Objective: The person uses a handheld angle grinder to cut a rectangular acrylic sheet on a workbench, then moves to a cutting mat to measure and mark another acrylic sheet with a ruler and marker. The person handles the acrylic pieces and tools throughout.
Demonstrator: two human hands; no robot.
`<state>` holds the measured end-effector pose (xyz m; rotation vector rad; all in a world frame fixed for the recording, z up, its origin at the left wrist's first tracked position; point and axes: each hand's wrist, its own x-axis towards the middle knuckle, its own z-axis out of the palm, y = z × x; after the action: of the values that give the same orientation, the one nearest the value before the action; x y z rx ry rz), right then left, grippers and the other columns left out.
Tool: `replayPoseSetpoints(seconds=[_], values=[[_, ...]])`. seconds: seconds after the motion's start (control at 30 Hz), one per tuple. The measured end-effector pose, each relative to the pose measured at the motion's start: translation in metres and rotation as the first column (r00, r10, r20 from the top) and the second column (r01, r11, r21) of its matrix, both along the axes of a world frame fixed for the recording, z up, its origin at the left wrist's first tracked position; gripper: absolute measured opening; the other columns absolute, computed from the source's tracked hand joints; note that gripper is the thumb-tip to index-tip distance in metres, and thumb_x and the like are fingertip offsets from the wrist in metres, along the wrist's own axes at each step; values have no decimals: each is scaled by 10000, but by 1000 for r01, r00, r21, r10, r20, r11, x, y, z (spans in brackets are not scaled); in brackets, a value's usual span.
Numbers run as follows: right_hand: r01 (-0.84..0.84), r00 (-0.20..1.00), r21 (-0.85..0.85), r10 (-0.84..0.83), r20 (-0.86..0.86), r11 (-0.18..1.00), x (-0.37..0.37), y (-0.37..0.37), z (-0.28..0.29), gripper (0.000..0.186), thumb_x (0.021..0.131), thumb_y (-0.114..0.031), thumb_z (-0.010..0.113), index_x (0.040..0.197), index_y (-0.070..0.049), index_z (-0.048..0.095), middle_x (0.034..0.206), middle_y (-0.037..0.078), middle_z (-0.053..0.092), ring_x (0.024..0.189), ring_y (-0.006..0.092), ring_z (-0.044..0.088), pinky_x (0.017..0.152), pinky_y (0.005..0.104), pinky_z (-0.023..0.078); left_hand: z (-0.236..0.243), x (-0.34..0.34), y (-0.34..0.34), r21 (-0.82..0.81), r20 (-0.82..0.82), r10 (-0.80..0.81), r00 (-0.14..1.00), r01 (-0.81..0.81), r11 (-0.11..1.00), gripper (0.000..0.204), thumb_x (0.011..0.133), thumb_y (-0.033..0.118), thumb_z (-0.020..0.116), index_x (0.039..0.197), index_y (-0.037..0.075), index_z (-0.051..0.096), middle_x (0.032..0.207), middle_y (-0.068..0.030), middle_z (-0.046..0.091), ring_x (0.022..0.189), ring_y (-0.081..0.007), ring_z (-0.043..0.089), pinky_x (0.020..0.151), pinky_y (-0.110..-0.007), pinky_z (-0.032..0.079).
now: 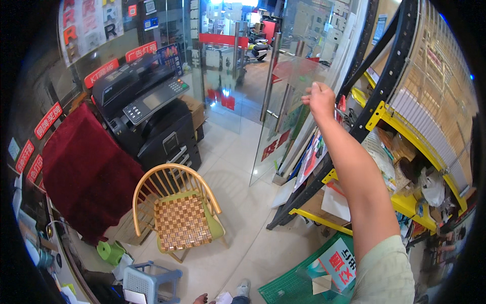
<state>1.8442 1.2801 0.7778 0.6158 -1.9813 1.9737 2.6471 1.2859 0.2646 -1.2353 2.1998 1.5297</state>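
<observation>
Reaching up, right hand (321, 100) pinches a clear sheet (296, 76) beside the shelf rack (375, 114).

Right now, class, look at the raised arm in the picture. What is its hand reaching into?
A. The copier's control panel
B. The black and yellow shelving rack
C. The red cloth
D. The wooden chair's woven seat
B: the right hand is raised at the black upright of the shelving rack, well away from the wooden chair and the copier.

Checkerboard-woven tan seat on pale wooden chair (178, 215); dark red cloth (86, 172); black copier (147, 114); yellow-and-black shelving rack (377, 109); green gridded cutting mat (288, 289).
</observation>
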Motion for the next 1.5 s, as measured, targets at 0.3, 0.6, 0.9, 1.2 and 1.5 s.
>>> replayPoseSetpoints(seconds=[0.3,0.6,0.9,1.2,1.5], values=[[27,942,-21,-32,-334,999,120,-46,-119,251,1037,-223,573,938,-27,694,1001,236,724,932,433,682,805,528,531,72,-20,-14,-2,-111,35,993,-36,999,862,890,246,851,1608,-23,457,1492,-261,575,1288,-394,644,1074,-478,542],[-468,552,43,254,794,882,515,354,-317,327,1080,-332,619,1107,-24,723,851,68,719,689,153,711,642,365,592,164,-98,59,-531,-241,-625,742,438,725,1026,791,150,921,1653,27,377,1683,-289,347,1529,-487,390,1257,-556,341],[-267,399,-122,225,889,956,731,707,-345,361,1139,-234,591,1340,49,690,1108,145,792,768,174,756,667,323,623,167,-101,343,-631,-94,-991,92,765,131,1259,600,355,1035,1642,74,388,1693,-300,322,1552,-501,346,1256,-639,312],[-59,294,-356,358,886,932,834,867,-335,352,1144,-271,577,1300,21,696,1010,136,787,731,199,743,627,326,599,197,-16,538,-608,11,-998,54,793,36,1280,585,473,1019,1650,155,384,1585,-239,404,1512,-449,383,1288,-663,240],[-6,173,242,-238,956,970,767,908,-402,443,1078,-357,688,1330,7,656,1121,126,709,833,205,738,666,335,605,152,11,499,-453,145,-890,433,828,329,1279,583,530,987,1652,121,415,1521,-307,482,1429,-487,462,1209,-577,376]])
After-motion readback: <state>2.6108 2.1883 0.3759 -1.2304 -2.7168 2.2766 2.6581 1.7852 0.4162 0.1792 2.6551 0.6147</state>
